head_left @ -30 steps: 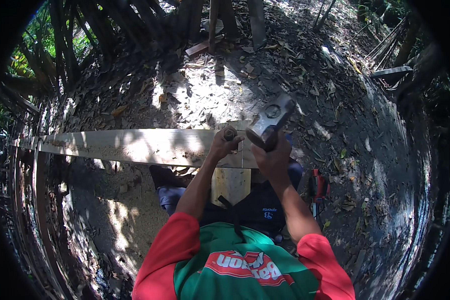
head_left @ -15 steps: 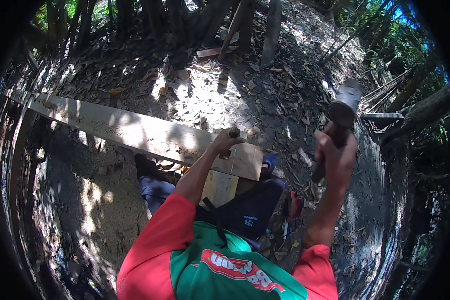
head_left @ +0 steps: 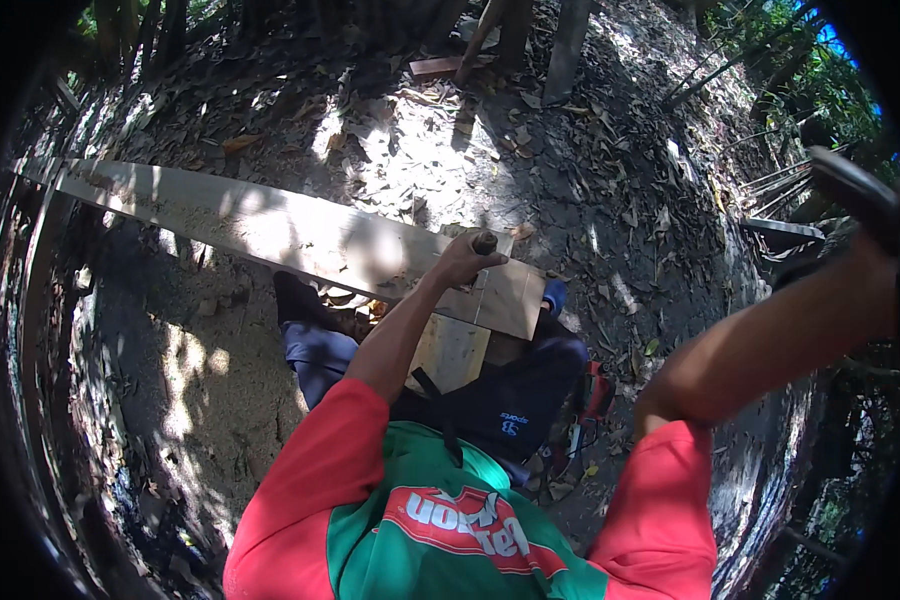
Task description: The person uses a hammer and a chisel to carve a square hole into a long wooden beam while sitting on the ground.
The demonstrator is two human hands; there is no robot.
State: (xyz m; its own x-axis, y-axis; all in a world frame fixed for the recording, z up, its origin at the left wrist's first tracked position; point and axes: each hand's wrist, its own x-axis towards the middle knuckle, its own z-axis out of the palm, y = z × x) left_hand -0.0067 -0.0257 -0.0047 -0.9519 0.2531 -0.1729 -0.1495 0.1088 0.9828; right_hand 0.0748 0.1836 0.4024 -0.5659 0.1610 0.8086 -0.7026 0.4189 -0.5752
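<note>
On the long pale plank [head_left: 310, 235], close to its right end, my left hand [head_left: 460, 262] is closed around the handle of a chisel [head_left: 484, 242]. The chisel stands roughly upright; its blade is mostly hidden behind the fingers. Pencil-like lines cross the wood beside it. Far out to the right, my right hand [head_left: 870, 265] grips a hammer [head_left: 852, 185], raised well away from the plank. Shadow and the picture's dark rim hide much of that hand and the hammer handle.
Under the plank's right end, between my legs, is a pale wooden block [head_left: 448, 350]. A red-handled tool [head_left: 596, 395] lies on the ground by my right leg. Dry leaves cover the soil, and wooden posts [head_left: 567, 50] stand at the back.
My right hand has swung the hammer outward to the right and farther from the plank. The left hand keeps its hold on the chisel; the whole view has shifted slightly.
</note>
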